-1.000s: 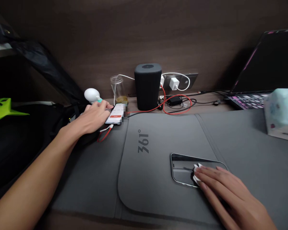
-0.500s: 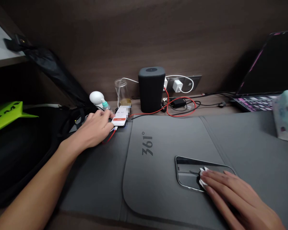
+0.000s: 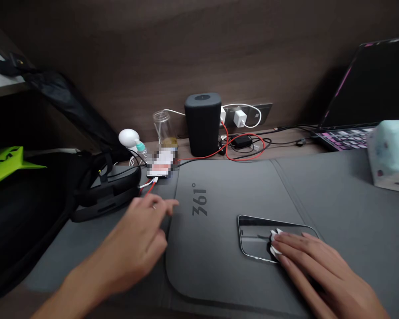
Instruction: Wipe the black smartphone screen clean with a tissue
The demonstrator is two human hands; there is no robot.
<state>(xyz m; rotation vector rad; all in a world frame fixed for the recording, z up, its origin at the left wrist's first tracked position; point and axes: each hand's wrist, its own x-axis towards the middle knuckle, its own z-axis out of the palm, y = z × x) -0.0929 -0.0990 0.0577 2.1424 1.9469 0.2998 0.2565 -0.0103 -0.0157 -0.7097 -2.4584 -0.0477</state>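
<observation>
A dark-screened phone [image 3: 257, 239] lies face up on the grey folding mat marked 361° [image 3: 226, 186]. On its glass, my right hand [image 3: 329, 266] presses a crumpled white tissue [image 3: 275, 244] under its fingertips; the palm covers the phone's right end. My left hand [image 3: 142, 235] hangs over the mat's left part, holding nothing, index finger stretched out and thumb apart. Beyond it, a second phone [image 3: 162, 161], its lit screen blurred out, is plugged into a red and white cable [image 3: 153, 182].
A black speaker [image 3: 203, 126] stands at the wall beside a glass jar [image 3: 164, 128]. Cables and a black adapter [image 3: 242, 141] lie near the socket. At right are a laptop [image 3: 375, 88] and a tissue pack [image 3: 390, 153]. A black headset [image 3: 109, 195] and bag [image 3: 29, 212] sit left.
My left hand has drawn back from the lit phone toward me, uncovering the black headset. The right hand stays on the tissue. The view has shifted slightly.
</observation>
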